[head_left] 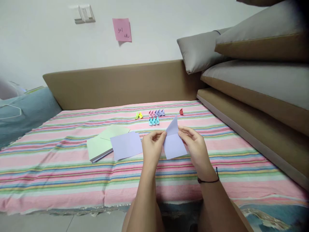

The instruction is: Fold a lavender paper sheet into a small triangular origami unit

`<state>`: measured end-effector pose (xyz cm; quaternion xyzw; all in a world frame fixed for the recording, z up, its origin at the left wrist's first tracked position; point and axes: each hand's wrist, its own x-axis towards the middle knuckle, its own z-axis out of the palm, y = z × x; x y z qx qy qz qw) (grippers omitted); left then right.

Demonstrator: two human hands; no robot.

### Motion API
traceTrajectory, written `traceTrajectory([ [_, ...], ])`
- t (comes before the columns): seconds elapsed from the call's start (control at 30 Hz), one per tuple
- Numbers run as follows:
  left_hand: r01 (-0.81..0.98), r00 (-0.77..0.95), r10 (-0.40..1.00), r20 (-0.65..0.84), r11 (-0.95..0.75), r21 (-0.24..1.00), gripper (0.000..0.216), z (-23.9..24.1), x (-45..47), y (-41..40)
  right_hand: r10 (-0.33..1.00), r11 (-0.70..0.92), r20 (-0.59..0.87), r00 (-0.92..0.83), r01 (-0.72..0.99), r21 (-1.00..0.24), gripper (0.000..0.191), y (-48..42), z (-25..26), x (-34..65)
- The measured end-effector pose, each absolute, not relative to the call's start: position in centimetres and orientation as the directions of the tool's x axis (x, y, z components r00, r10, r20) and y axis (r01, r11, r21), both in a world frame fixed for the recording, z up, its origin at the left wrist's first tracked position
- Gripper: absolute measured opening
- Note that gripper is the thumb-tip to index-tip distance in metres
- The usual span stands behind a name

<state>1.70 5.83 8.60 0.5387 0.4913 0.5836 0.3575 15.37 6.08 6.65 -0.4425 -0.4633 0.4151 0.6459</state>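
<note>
I hold a small lavender paper sheet (174,145) above the striped bedspread (60,174). Its upper part is folded into a raised point. My left hand (152,149) pinches the sheet's left edge, and my right hand (195,146) pinches its right edge near the fold. Both hands are closed on the paper. To the left lies another lavender sheet (126,145) on a stack of pale green paper (102,143). Beyond my hands sit several small folded paper pieces (154,116) in yellow, pink, purple, blue and red.
A brown bed frame (120,83) runs behind the spread. Grey and brown cushions (256,58) are stacked at the right. A blue blanket (21,112) lies at the left. A pink note (122,29) and a wall switch (85,13) are on the wall.
</note>
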Motion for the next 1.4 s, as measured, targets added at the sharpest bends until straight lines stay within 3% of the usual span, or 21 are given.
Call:
traceTrajectory([
  [0.1, 0.447, -0.039, 0.914, 0.404, -0.346, 0.825, 0.012, 8.3, 1.1, 5.9, 0.852, 0.436, 0.492, 0.181, 0.279, -0.856, 0.052, 5.8, 7.2, 16.2],
  [0.17, 0.592, 0.079, 0.884, 0.461, -0.414, 0.691, 0.015, 8.2, 0.8, 6.0, 0.771, 0.517, 0.636, 0.035, 0.549, -0.657, 0.03, 5.5, 7.5, 16.5],
  [0.23, 0.662, 0.157, 0.855, 0.494, -0.462, 0.59, 0.015, 8.1, 0.7, 6.1, 0.738, 0.533, 0.67, -0.079, 0.677, -0.508, 0.011, 5.4, 7.6, 16.6],
  [0.27, 0.68, 0.181, 0.844, 0.505, -0.478, 0.555, 0.014, 8.0, 0.7, 6.1, 0.739, 0.53, 0.664, -0.112, 0.706, -0.471, 0.011, 5.4, 7.6, 16.5],
  [0.53, 0.678, 0.261, 0.805, 0.533, -0.546, 0.492, 0.013, 8.1, 0.6, 6.1, 0.796, 0.51, 0.569, -0.208, 0.736, -0.444, 0.01, 5.3, 7.6, 16.1],
  [0.8, 0.68, 0.223, 0.784, 0.579, -0.551, 0.484, 0.015, 8.4, -1.0, 6.3, 0.779, 0.515, 0.605, -0.163, 0.717, -0.469, 0.009, 5.9, 7.0, 20.0],
  [0.97, 0.666, 0.185, 0.8, 0.57, -0.529, 0.526, 0.015, 8.6, -1.0, 6.0, 0.787, 0.483, 0.617, -0.009, 0.633, -0.606, 0.011, 5.3, 7.6, 21.1],
  [1.07, 0.639, 0.242, 0.799, 0.551, -0.558, 0.529, 0.014, 8.6, -0.1, 5.9, 0.782, 0.567, 0.613, -0.116, 0.543, -0.62, 0.017, 4.9, 8.2, 19.1],
  [1.17, 0.611, 0.256, 0.797, 0.547, -0.571, 0.548, 0.014, 8.6, 0.5, 5.9, 0.811, 0.548, 0.553, -0.19, 0.576, -0.607, 0.01, 5.0, 8.3, 17.4],
  [1.4, 0.59, 0.217, 0.815, 0.537, -0.548, 0.593, 0.014, 9.0, -0.4, 6.0, 0.813, 0.528, 0.565, -0.142, 0.589, -0.611, 0.011, 5.3, 7.8, 19.8],
])
